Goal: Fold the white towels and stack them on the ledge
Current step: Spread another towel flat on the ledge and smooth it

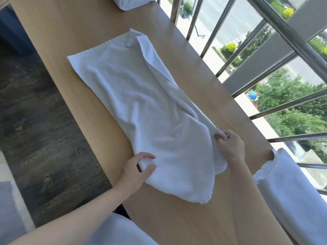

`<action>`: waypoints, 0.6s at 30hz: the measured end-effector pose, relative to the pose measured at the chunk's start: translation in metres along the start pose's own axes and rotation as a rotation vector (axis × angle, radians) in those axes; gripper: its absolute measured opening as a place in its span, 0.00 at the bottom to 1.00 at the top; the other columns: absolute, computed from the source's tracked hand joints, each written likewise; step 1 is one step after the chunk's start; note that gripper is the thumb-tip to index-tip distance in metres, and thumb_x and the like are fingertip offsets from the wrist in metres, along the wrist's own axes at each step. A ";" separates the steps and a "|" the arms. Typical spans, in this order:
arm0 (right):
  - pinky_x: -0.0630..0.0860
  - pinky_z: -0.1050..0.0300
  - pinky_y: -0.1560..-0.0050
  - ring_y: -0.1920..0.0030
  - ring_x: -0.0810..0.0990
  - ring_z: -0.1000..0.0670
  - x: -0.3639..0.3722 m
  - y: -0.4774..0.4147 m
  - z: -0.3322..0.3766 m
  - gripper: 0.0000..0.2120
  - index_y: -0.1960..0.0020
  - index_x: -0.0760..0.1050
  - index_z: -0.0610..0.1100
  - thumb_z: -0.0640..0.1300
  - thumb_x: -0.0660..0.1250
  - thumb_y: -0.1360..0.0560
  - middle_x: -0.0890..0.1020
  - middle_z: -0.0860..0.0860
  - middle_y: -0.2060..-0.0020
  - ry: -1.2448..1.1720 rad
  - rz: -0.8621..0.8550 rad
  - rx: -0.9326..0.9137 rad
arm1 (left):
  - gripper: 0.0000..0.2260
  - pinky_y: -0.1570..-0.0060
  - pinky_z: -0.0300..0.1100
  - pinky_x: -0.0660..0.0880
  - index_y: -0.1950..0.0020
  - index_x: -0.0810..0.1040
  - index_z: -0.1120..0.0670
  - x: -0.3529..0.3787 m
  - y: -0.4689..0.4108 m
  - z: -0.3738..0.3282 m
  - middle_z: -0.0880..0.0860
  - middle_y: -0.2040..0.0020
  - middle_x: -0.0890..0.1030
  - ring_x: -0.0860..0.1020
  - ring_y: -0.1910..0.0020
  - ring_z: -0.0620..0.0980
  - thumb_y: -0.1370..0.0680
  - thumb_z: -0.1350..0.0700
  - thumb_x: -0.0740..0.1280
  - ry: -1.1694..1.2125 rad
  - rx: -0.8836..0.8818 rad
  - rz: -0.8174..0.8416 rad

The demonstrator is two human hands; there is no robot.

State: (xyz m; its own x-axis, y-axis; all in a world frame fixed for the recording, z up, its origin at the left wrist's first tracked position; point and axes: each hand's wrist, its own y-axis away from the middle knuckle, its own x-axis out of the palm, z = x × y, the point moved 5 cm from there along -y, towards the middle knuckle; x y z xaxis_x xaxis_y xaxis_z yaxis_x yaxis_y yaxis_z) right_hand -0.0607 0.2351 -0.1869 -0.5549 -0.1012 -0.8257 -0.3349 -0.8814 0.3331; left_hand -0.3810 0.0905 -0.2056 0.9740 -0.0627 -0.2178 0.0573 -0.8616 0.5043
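White and rumpled, the towel (pixel 141 103) lies on the wooden ledge (pixel 88 32) with its long axis running away from the person, whose left hand (pixel 139 167) and right hand (pixel 230 145), held apart, each pinch a near corner, so the fold likely goes forward.

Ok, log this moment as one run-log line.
towel: spread on ledge, one long edge folded over | left hand: grips near corner | right hand: pinches folded edge | folded towel: far end

A long white terry towel (pixel 134 103) lies rumpled along the pale wooden ledge (pixel 70 23), its right edge folded inward.
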 end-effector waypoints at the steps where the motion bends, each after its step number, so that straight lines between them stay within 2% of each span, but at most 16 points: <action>1: 0.64 0.56 0.68 0.64 0.76 0.49 -0.006 0.000 -0.003 0.09 0.61 0.74 0.47 0.48 0.65 0.23 0.78 0.52 0.67 0.039 -0.084 0.003 | 0.09 0.57 0.29 0.74 0.49 0.78 0.33 -0.002 0.003 0.001 0.31 0.46 0.78 0.77 0.52 0.36 0.23 0.48 0.72 -0.004 -0.005 -0.012; 3: 0.65 0.54 0.63 0.61 0.75 0.44 -0.014 0.002 -0.006 0.09 0.57 0.74 0.46 0.48 0.63 0.21 0.79 0.48 0.62 0.099 -0.205 0.011 | 0.09 0.56 0.26 0.71 0.50 0.79 0.33 -0.002 0.010 0.003 0.29 0.48 0.78 0.76 0.51 0.32 0.24 0.48 0.73 -0.024 -0.036 0.016; 6: 0.65 0.53 0.58 0.58 0.72 0.44 -0.018 0.003 -0.015 0.09 0.53 0.76 0.43 0.46 0.61 0.19 0.78 0.45 0.55 0.106 -0.284 0.048 | 0.10 0.62 0.25 0.70 0.51 0.79 0.32 0.000 0.017 0.008 0.29 0.55 0.80 0.77 0.61 0.32 0.25 0.47 0.74 -0.084 -0.080 0.087; 8: 0.67 0.51 0.56 0.55 0.73 0.42 -0.024 0.003 -0.023 0.10 0.52 0.76 0.43 0.46 0.59 0.19 0.79 0.44 0.52 0.103 -0.342 0.094 | 0.08 0.61 0.27 0.71 0.51 0.81 0.33 -0.001 0.017 0.009 0.36 0.51 0.81 0.78 0.62 0.38 0.25 0.47 0.74 -0.092 -0.065 0.075; 10: 0.69 0.48 0.47 0.47 0.76 0.40 -0.034 0.003 -0.029 0.10 0.47 0.78 0.44 0.45 0.58 0.19 0.79 0.43 0.47 0.131 -0.399 0.110 | 0.07 0.61 0.29 0.73 0.51 0.81 0.33 -0.002 0.018 0.010 0.38 0.50 0.82 0.78 0.63 0.38 0.26 0.45 0.74 -0.074 -0.040 0.057; 12: 0.63 0.47 0.38 0.38 0.73 0.40 -0.038 0.004 -0.031 0.13 0.39 0.76 0.44 0.44 0.59 0.19 0.78 0.43 0.39 0.151 -0.411 0.122 | 0.09 0.66 0.31 0.71 0.48 0.80 0.33 0.003 0.018 0.011 0.44 0.59 0.82 0.73 0.69 0.40 0.28 0.39 0.73 -0.105 -0.047 0.110; 13: 0.60 0.48 0.36 0.35 0.71 0.41 -0.037 0.007 -0.029 0.14 0.36 0.75 0.44 0.44 0.60 0.20 0.76 0.43 0.37 0.158 -0.401 0.120 | 0.13 0.68 0.31 0.69 0.47 0.79 0.32 0.007 0.018 0.012 0.45 0.65 0.79 0.71 0.71 0.41 0.30 0.36 0.73 -0.128 -0.056 0.161; 14: 0.58 0.49 0.34 0.32 0.69 0.42 -0.033 0.013 -0.025 0.15 0.34 0.73 0.45 0.45 0.61 0.20 0.75 0.44 0.35 0.165 -0.386 0.097 | 0.15 0.69 0.31 0.69 0.46 0.78 0.31 0.009 0.018 0.014 0.44 0.67 0.78 0.71 0.72 0.41 0.31 0.35 0.73 -0.139 -0.071 0.209; 16: 0.56 0.48 0.31 0.30 0.66 0.42 -0.018 0.030 -0.010 0.16 0.33 0.73 0.45 0.45 0.64 0.20 0.73 0.44 0.34 0.174 -0.363 -0.003 | 0.16 0.66 0.31 0.73 0.43 0.78 0.31 0.012 0.017 0.015 0.44 0.61 0.81 0.76 0.69 0.42 0.29 0.40 0.75 -0.109 -0.116 0.275; 18: 0.57 0.46 0.31 0.31 0.68 0.40 0.003 0.053 0.006 0.16 0.34 0.75 0.45 0.44 0.66 0.21 0.74 0.43 0.35 0.185 -0.350 -0.115 | 0.15 0.64 0.34 0.76 0.43 0.79 0.33 0.014 0.015 0.012 0.45 0.60 0.84 0.81 0.69 0.48 0.27 0.46 0.76 -0.033 -0.154 0.308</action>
State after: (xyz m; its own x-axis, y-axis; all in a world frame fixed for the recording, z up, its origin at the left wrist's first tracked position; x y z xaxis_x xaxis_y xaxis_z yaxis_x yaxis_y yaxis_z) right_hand -0.0847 0.1904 -0.1694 -0.2729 0.1422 -0.9515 -0.3859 -0.9221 -0.0271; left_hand -0.3689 0.0706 -0.2116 0.9434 -0.3260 -0.0613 -0.2031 -0.7137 0.6703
